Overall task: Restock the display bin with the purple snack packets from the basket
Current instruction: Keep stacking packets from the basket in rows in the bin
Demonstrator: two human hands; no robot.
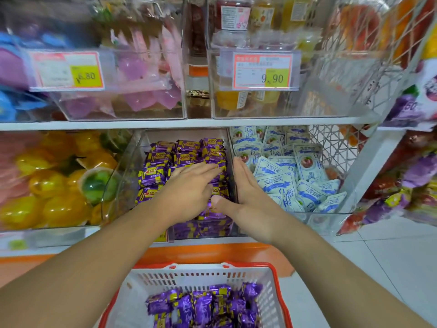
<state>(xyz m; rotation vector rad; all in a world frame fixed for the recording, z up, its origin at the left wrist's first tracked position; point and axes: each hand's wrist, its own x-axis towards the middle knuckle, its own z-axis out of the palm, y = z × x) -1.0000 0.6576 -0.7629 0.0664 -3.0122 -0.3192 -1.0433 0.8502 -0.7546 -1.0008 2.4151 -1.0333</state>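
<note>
A clear display bin (132, 162) on the lower shelf holds several purple and yellow snack packets (163, 159). My left hand (189, 185) lies flat on top of the packets, fingers straight and pointing to the right. My right hand (248, 192) stands edge-on along the bin's right wall, fingers straight, thumb touching the packets. Below, a white basket with a red rim (189, 278) holds more purple packets (203, 306).
A bin of pale blue and white packets (283, 169) sits right of the purple bin, and one of yellow jelly cups (47, 183) sits left. Upper shelf bins carry price tags (262, 72). A white wire rack (335, 150) and hanging snack bags stand at the right over tiled floor.
</note>
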